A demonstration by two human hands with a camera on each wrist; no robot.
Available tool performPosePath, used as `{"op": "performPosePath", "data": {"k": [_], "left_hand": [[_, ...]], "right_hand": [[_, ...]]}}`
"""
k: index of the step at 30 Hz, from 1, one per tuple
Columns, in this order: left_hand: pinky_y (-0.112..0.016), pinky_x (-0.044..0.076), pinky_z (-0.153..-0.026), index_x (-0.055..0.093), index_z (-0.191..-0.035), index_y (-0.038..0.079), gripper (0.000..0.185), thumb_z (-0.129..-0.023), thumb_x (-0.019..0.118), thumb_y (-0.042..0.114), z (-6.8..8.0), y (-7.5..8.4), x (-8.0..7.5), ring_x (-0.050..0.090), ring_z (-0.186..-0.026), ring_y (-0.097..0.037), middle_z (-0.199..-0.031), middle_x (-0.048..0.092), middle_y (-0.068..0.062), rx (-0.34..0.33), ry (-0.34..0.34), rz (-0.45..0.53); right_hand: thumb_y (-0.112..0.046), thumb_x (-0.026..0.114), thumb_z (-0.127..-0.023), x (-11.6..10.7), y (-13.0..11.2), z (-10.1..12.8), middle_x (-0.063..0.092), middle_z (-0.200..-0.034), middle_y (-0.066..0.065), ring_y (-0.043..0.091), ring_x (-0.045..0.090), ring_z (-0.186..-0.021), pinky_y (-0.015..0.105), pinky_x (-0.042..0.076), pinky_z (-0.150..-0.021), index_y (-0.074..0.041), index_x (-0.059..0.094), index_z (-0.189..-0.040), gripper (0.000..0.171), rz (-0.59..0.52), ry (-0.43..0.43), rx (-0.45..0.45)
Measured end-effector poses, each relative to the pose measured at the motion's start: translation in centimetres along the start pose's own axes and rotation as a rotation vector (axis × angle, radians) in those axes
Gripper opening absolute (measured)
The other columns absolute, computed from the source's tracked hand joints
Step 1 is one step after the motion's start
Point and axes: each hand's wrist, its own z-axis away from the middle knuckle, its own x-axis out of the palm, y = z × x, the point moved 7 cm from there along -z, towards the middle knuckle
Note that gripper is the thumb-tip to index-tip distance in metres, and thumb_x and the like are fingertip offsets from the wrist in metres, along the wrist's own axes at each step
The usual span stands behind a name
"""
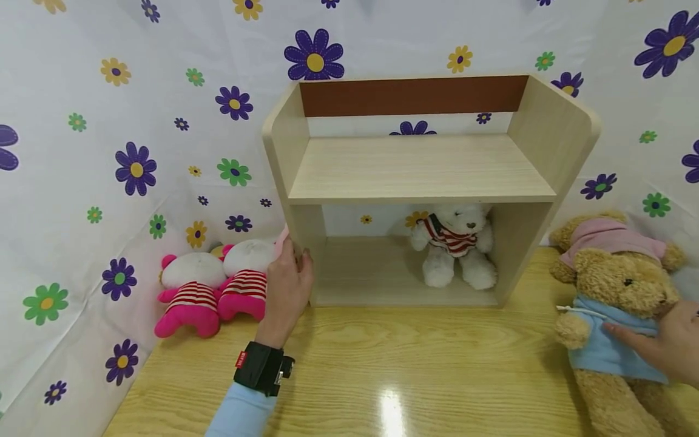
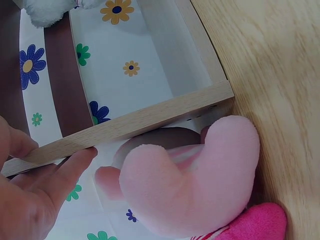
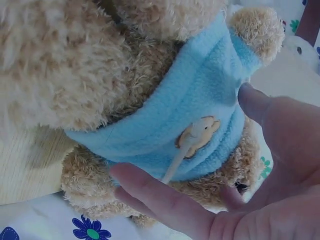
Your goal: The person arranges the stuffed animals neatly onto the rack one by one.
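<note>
- Taking twelve o'clock as straight ahead of the person, the pale yellow wood-grain table (image 1: 349, 358) spreads nearest to me, with a shine on its surface.
- At two o'clock, the right hand (image 1: 663, 340) rests with fingers spread across the light brown, curly-furred teddy bear in a sky-blue fleece top (image 1: 595, 352); its thumb touches the fleece.
- At eleven, the left hand (image 1: 286, 279), a black strap (image 1: 262, 368) round its wrist, grips the side panel of the cream wooden two-tier shelf (image 1: 426, 167), thumb inside, fingers outside.
- A pale pink plush toy (image 2: 185, 195) lies just outside that panel.
- Between ten and eleven, two white-headed, hot-pink plush dolls in red-and-white stripes (image 1: 191, 303) lean side by side.
- The shelf stands around twelve; towards one, in its lower compartment, a fluffy white bear in a striped top (image 1: 453, 240) sits upright near the right wall.
- Behind the blue-topped bear, at two, is another brown bear in dusty pink (image 1: 611, 238).
- Farthest back hangs white flower-printed cloth (image 1: 49, 212).
</note>
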Motion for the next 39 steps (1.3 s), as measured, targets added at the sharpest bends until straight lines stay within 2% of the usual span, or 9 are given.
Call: {"op": "performPosePath", "data": {"k": [2, 3, 6, 12, 18, 23, 27, 34, 39], "left_hand": [[-0.05, 0.06, -0.091, 0.042, -0.151, 0.002, 0.05, -0.103, 0.057, 0.011, 0.0, 0.0, 0.0, 0.071, -0.114, -0.037, -0.14, 0.063, -0.023, 0.0, 0.002, -0.003], [-0.05, 0.06, -0.089, 0.043, -0.15, 0.002, 0.05, -0.103, 0.057, 0.011, 0.0, 0.0, 0.0, 0.073, -0.111, -0.037, -0.138, 0.064, -0.024, 0.0, 0.005, -0.004], [-0.049, 0.063, -0.084, 0.044, -0.149, 0.0, 0.049, -0.103, 0.057, 0.01, 0.0, 0.1, 0.0, 0.075, -0.1, -0.036, -0.135, 0.065, -0.026, -0.001, 0.011, -0.009], [-0.046, 0.064, -0.079, 0.041, -0.152, 0.003, 0.052, -0.103, 0.057, 0.01, 0.0, 0.2, 0.0, 0.075, -0.091, -0.034, -0.134, 0.066, -0.025, 0.002, 0.014, -0.018], [-0.047, 0.064, -0.077, 0.041, -0.151, 0.002, 0.051, -0.104, 0.056, 0.011, 0.0, 0.1, 0.1, 0.075, -0.093, -0.034, -0.135, 0.065, -0.026, 0.004, 0.006, -0.013], [-0.048, 0.064, -0.08, 0.041, -0.151, 0.001, 0.051, -0.104, 0.056, 0.011, 0.0, 0.1, 0.1, 0.075, -0.096, -0.036, -0.135, 0.065, -0.027, 0.004, 0.0, -0.011], [-0.047, 0.064, -0.078, 0.042, -0.151, 0.001, 0.051, -0.103, 0.056, 0.011, 0.2, 0.0, 0.1, 0.075, -0.091, -0.034, -0.132, 0.067, -0.027, -0.008, -0.002, -0.014], [-0.047, 0.064, -0.079, 0.041, -0.152, 0.002, 0.052, -0.104, 0.056, 0.011, 0.2, 0.0, 0.1, 0.076, -0.093, -0.035, -0.134, 0.066, -0.026, -0.01, -0.001, -0.012], [-0.046, 0.064, -0.08, 0.039, -0.154, 0.004, 0.054, -0.104, 0.056, 0.012, 0.3, 0.1, 0.1, 0.076, -0.092, -0.035, -0.134, 0.066, -0.025, -0.007, -0.001, -0.015]], "right_hand": [[-0.105, 0.004, -0.051, -0.4, -0.6, 0.0, 0.009, -0.139, 0.056, 0.067, 0.024, -0.128, 0.076, 0.027, -0.099, 0.019, -0.002, -0.15, 0.159, -0.042, 0.078, -0.076], [-0.105, 0.007, -0.056, -0.7, -1.1, -0.1, 0.007, -0.14, 0.055, 0.068, 0.02, -0.129, 0.077, 0.022, -0.099, 0.019, 0.002, -0.151, 0.156, -0.071, 0.124, -0.157], [-0.102, 0.021, -0.065, -0.9, -1.1, -0.5, 0.013, -0.136, 0.056, 0.071, 0.02, -0.124, 0.078, 0.021, -0.096, 0.015, 0.005, -0.151, 0.146, -0.119, 0.116, -0.177], [-0.086, 0.063, -0.074, 1.1, 0.2, -0.2, 0.01, -0.129, 0.069, 0.085, 0.022, -0.115, 0.085, 0.034, -0.086, 0.006, -0.025, -0.154, 0.151, -0.014, -0.16, -0.026], [-0.071, 0.079, -0.074, 3.0, 0.4, 0.5, 0.007, -0.12, 0.071, 0.085, 0.023, -0.108, 0.082, 0.038, -0.078, 0.003, -0.042, -0.145, 0.158, 0.019, -0.344, 0.007], [-0.052, 0.088, -0.072, 3.5, -0.3, 0.3, 0.03, -0.102, 0.063, 0.079, 0.04, -0.094, 0.078, 0.042, -0.074, 0.006, -0.027, -0.146, 0.148, 0.126, -0.326, 0.013], [-0.039, 0.089, -0.073, 3.8, -1.0, 0.3, 0.028, -0.098, 0.063, 0.078, 0.041, -0.086, 0.075, 0.046, -0.066, 0.005, -0.023, -0.143, 0.139, 0.084, -0.329, -0.003], [-0.055, 0.09, -0.069, 4.1, -1.3, 0.5, 0.022, -0.098, 0.066, 0.078, 0.036, -0.086, 0.076, 0.046, -0.058, 0.006, -0.025, -0.142, 0.15, 0.022, -0.297, -0.053], [-0.035, 0.09, -0.071, 4.0, -1.0, 0.7, 0.023, -0.107, 0.066, 0.076, 0.037, -0.092, 0.075, 0.045, -0.062, 0.008, -0.024, -0.145, 0.143, -0.049, -0.219, -0.013]]}}
